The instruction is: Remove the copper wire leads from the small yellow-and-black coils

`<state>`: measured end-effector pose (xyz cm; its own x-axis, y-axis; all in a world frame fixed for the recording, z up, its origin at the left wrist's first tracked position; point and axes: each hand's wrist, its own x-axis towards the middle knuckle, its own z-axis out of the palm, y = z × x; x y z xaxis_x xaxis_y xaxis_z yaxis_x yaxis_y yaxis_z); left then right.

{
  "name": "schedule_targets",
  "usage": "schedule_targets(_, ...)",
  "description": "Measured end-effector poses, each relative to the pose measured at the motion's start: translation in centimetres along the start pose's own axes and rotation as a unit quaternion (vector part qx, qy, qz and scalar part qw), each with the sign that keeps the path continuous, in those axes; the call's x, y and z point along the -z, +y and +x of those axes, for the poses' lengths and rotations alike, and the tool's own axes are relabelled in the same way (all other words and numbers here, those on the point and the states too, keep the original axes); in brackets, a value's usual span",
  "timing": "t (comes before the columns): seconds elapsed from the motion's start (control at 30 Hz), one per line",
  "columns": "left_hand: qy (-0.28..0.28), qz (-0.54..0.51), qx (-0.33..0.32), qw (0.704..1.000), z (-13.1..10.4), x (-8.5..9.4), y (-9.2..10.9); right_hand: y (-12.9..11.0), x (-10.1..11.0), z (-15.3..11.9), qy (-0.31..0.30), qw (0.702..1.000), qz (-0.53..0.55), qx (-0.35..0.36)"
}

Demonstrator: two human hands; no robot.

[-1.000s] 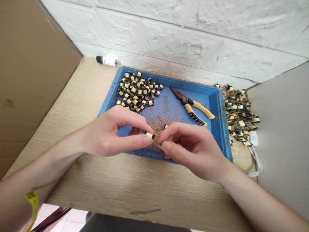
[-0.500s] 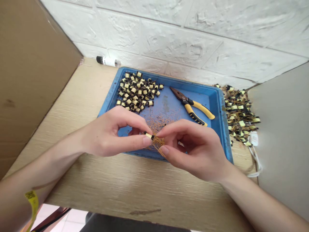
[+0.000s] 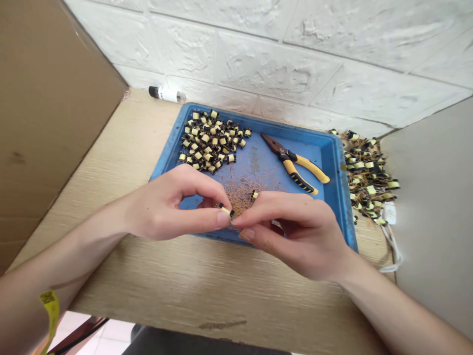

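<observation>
Between the thumb and forefinger of my left hand (image 3: 177, 204) is a small yellow-and-black coil part (image 3: 225, 210), held over the front of the blue tray (image 3: 342, 197). My right hand (image 3: 291, 224) is closed in a pinch just right of the part; what its fingertips hold, if anything, is too small to make out. Another coil part (image 3: 254, 195) shows just behind the right forefinger. Copper-coloured wire bits (image 3: 240, 192) lie in the tray beyond my fingertips.
Many coil parts (image 3: 207, 140) are heaped in the tray's back left. Pliers (image 3: 295, 162) with yellow-black handles lie at its right. Outside are more wired parts (image 3: 369, 172), a white cord (image 3: 393, 251) and a small bottle (image 3: 167, 94). Cardboard (image 3: 55, 113) stands at left.
My right fingertips have moved slightly left and closed together below the held part. The wire ends that stuck out toward them no longer show. Another coil part behind the right forefinger is now more visible.
</observation>
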<state>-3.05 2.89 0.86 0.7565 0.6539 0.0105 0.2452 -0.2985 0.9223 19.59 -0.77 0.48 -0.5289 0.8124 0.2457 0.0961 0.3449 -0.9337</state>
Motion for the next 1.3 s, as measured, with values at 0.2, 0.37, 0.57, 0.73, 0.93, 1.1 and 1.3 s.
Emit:
schedule_targets(0.2,-0.002,-0.004,-0.005,1.000,0.00,0.04,-0.15,0.03,-0.03,-0.05,0.021,1.000,0.000,-0.008)
schedule_targets(0.37,0.001,-0.001,0.009,1.000,-0.03,0.02,-0.10,-0.12,-0.18,-0.15,0.053,0.998,-0.018,-0.013)
schedule_targets(0.57,0.013,0.001,0.015,1.000,-0.01,-0.09,-0.08,-0.44,-0.07,-0.04,0.059,0.998,-0.024,-0.024)
schedule_targets(0.73,0.014,0.002,0.011,1.000,-0.08,-0.19,-0.18,-0.50,0.02,-0.08,0.034,0.997,-0.040,-0.052)
schedule_targets(0.93,0.007,0.001,-0.005,1.000,-0.02,-0.21,-0.29,-0.17,-0.24,-0.17,0.009,0.997,-0.033,-0.069)
schedule_targets(1.1,0.002,0.004,-0.017,1.000,0.01,-0.29,-0.34,0.02,-0.40,-0.06,0.022,0.995,-0.012,-0.094)
schedule_targets(1.3,0.005,0.016,-0.030,0.999,0.11,-0.32,-0.27,-0.04,-0.45,-0.11,0.046,0.992,-0.008,-0.116)
